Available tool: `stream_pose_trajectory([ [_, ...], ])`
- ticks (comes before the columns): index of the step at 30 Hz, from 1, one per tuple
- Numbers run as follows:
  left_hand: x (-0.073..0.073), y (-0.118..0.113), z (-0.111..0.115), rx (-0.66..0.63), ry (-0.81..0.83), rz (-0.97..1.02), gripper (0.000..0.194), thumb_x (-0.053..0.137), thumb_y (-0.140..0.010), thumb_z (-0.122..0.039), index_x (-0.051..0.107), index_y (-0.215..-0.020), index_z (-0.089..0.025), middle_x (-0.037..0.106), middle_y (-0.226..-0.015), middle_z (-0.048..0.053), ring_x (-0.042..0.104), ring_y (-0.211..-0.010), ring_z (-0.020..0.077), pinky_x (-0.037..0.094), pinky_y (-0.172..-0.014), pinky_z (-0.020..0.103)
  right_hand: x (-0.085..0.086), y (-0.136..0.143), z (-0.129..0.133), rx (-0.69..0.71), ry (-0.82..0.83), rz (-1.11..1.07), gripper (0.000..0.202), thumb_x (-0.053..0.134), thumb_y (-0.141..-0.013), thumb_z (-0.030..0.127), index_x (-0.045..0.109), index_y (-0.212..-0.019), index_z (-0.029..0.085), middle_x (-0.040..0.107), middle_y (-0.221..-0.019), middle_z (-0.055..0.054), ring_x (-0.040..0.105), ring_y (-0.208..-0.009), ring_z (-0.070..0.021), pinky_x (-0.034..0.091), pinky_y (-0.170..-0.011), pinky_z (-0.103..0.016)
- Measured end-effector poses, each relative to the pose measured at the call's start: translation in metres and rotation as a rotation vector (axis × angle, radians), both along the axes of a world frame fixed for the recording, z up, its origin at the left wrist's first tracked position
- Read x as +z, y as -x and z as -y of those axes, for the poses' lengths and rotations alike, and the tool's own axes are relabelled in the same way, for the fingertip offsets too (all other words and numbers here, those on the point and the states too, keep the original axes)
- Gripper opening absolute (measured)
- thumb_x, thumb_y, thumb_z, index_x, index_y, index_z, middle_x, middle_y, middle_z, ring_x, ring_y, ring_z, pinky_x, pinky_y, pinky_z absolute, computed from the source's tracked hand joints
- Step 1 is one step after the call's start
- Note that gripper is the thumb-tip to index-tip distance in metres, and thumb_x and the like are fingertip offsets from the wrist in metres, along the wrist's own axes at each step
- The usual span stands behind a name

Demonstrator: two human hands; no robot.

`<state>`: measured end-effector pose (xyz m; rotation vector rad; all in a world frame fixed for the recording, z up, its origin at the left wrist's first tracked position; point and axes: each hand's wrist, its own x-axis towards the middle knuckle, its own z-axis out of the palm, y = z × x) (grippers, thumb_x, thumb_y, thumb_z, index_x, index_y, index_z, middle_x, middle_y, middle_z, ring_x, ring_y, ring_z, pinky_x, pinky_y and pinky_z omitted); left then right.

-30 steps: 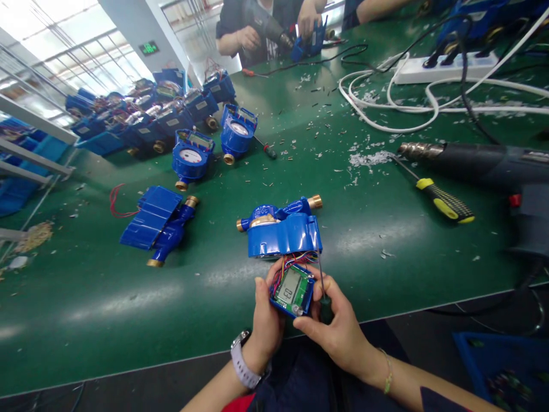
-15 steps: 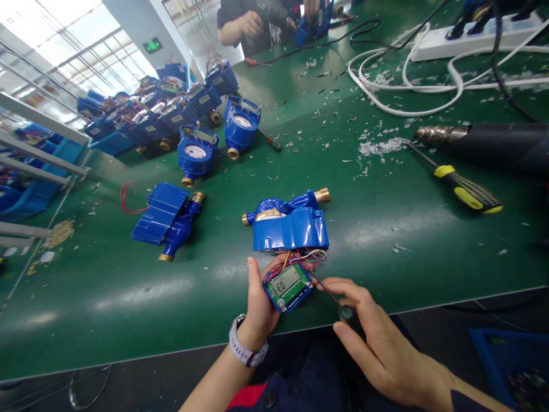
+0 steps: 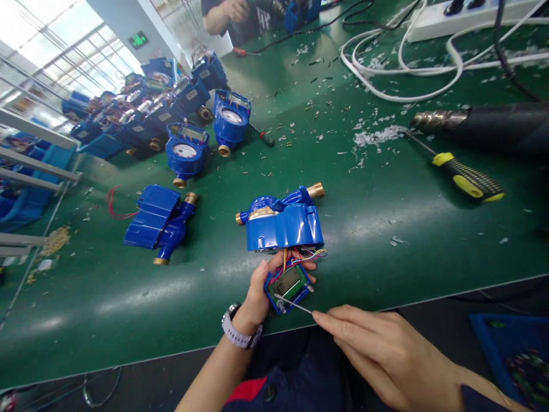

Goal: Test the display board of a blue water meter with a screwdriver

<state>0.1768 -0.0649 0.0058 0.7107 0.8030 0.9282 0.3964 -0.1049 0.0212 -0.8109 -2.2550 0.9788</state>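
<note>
My left hand (image 3: 257, 289) pinches a small display board (image 3: 288, 284) just below the blue water meter (image 3: 283, 220), wires joining them. My right hand (image 3: 377, 349) grips a thin screwdriver (image 3: 294, 305), tip touching the board.

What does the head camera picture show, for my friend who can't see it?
A left hand holds a small green circuit board with a grey display, wired to a blue water meter on a green table. The right hand touches it with a thin metal tool.

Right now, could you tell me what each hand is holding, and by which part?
The left hand grips the small circuit board by its left edge. The right hand pinches a thin screwdriver at its handle end, tip on the board's lower corner.
</note>
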Motion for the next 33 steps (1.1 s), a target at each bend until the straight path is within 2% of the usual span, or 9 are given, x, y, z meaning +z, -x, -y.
stream_pose_trajectory([
  [4,-0.004,-0.001,0.0,0.021,0.013,-0.024,0.06,0.05,-0.083,-0.065,0.062,-0.11,-0.013,0.069,-0.1,0.014,0.065,-0.095,0.0349,0.051,-0.087,0.048,0.008,0.001,-0.002,0.002,-0.018,0.035,0.042,0.031,-0.096,0.005,0.055,-0.13,0.012,0.065,-0.109,-0.01,0.067,-0.09,-0.0183,0.059,-0.071,-0.026],
  [9,-0.005,-0.003,0.002,0.053,0.023,-0.031,0.066,0.048,-0.082,-0.064,0.058,-0.122,-0.013,0.07,-0.098,0.013,0.066,-0.092,0.0342,0.051,-0.087,0.049,0.013,0.0,-0.002,-0.002,-0.013,0.043,0.04,0.029,-0.099,0.008,0.057,-0.127,0.014,0.066,-0.104,-0.009,0.067,-0.084,-0.0181,0.058,-0.067,-0.026],
  [12,-0.004,-0.004,0.001,0.043,0.013,-0.091,0.066,0.048,-0.081,-0.065,0.061,-0.118,-0.011,0.069,-0.099,0.013,0.065,-0.093,0.0351,0.051,-0.086,0.049,0.013,-0.002,-0.001,0.012,0.001,0.099,0.039,0.032,-0.1,0.01,0.054,-0.131,0.016,0.064,-0.105,-0.009,0.067,-0.083,-0.0178,0.058,-0.069,-0.027],
  [16,-0.003,-0.005,0.0,0.03,-0.025,-0.112,0.059,0.048,-0.082,-0.064,0.064,-0.109,-0.013,0.069,-0.099,0.013,0.064,-0.095,0.0362,0.053,-0.083,0.048,0.016,-0.005,0.0,-0.003,-0.081,0.143,0.042,0.033,-0.094,0.005,0.052,-0.131,0.015,0.064,-0.1,-0.007,0.066,-0.077,-0.017,0.056,-0.061,-0.025],
  [20,-0.001,-0.007,-0.001,0.027,-0.039,-0.098,0.056,0.049,-0.083,-0.062,0.063,-0.106,-0.013,0.069,-0.096,0.013,0.066,-0.087,0.0336,0.056,-0.076,0.046,0.02,-0.003,0.001,-0.045,-0.127,0.142,0.045,0.032,-0.089,0.002,0.053,-0.127,0.014,0.065,-0.095,-0.005,0.066,-0.07,-0.0163,0.055,-0.056,-0.025],
  [26,-0.001,-0.008,0.0,0.048,-0.044,-0.135,0.055,0.05,-0.081,-0.063,0.064,-0.102,-0.014,0.068,-0.094,0.011,0.064,-0.084,0.0318,0.054,-0.077,0.045,0.021,0.001,0.002,-0.113,-0.195,0.152,0.049,0.032,-0.081,0.0,0.058,-0.119,0.013,0.065,-0.087,-0.004,0.064,-0.062,-0.0162,0.053,-0.048,-0.026],
  [31,-0.004,-0.008,0.003,0.073,-0.1,-0.147,0.05,0.045,-0.086,-0.058,0.064,-0.104,-0.015,0.067,-0.092,0.01,0.063,-0.082,0.0299,0.053,-0.076,0.042,0.035,0.001,-0.005,-0.058,-0.36,0.292,0.047,0.024,-0.092,0.001,0.066,-0.111,0.01,0.065,-0.078,-0.006,0.062,-0.054,-0.0165,0.052,-0.046,-0.026],
  [33,-0.005,-0.008,0.004,0.085,-0.114,-0.146,0.05,0.044,-0.088,-0.057,0.065,-0.105,-0.015,0.067,-0.092,0.01,0.063,-0.083,0.029,0.052,-0.076,0.04,0.037,0.001,-0.005,-0.057,-0.373,0.301,0.048,0.021,-0.095,0.002,0.066,-0.111,0.01,0.065,-0.076,-0.006,0.062,-0.053,-0.0164,0.052,-0.046,-0.025],
])
